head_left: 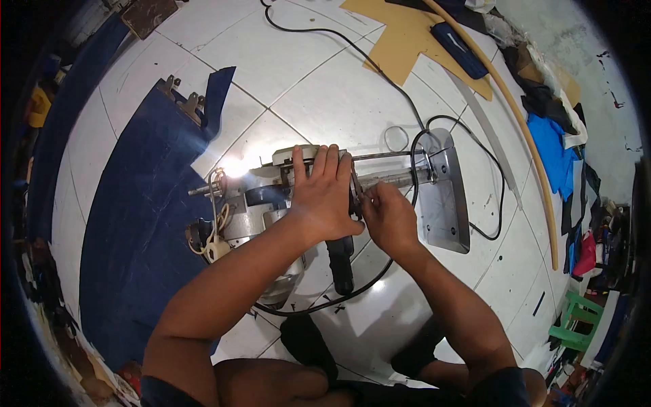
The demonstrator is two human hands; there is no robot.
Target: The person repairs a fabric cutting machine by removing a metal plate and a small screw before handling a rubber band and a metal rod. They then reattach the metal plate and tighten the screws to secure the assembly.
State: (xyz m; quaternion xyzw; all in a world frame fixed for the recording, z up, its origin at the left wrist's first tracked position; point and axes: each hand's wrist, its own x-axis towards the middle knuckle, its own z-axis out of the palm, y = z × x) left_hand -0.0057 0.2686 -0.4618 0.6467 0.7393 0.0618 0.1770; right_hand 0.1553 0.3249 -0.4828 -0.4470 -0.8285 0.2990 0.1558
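A metal cloth-cutting machine (239,218) lies on its side on the tiled floor, its base plate (444,203) standing up at the right. My left hand (322,200) rests flat over the middle of the machine, fingers stretched out and thumb apart. Just right of it, my right hand (390,214) is closed, thumb and fingertips pressed together beside the metal upright (393,180). Whatever they pinch is hidden. Below my left hand the black handle (340,268) points toward me. A bright lamp (235,167) shines at the machine's left end.
Dark blue cloth (142,224) with metal clips (193,107) spreads at the left. A black cable (380,71) loops around the machine. Tan card (400,30), a blue pouch (459,51), a long curved strip (522,129) and a green stool (576,320) are at the right.
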